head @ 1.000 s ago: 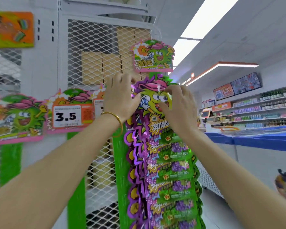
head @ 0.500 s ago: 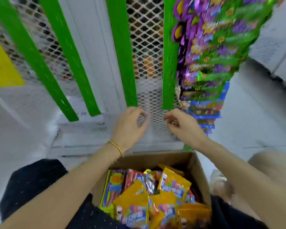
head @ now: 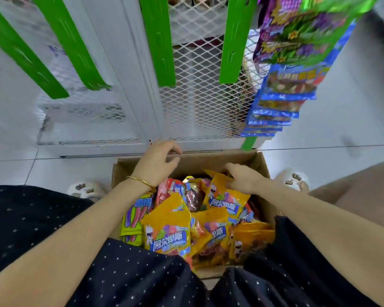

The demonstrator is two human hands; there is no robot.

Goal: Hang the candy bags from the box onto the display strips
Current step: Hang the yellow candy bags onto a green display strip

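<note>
Head view, your left hand [head: 157, 161] loosely curled, empty, above the brown cardboard box [head: 261, 162], your right hand [head: 244, 179] touching a yellow candy bag [head: 225, 199] inside it, grip unclear, green plastic display strips [head: 234, 41] hanging beyond.

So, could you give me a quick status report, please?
Left hand open above box. Right hand touching top yellow candy bag, grip unclear. Green strips bare. Nothing blocking.

Four bare green strips [head: 157, 41], one cardboard box [head: 261, 165], two hands [head: 157, 165], two slippers [head: 84, 190].
</note>
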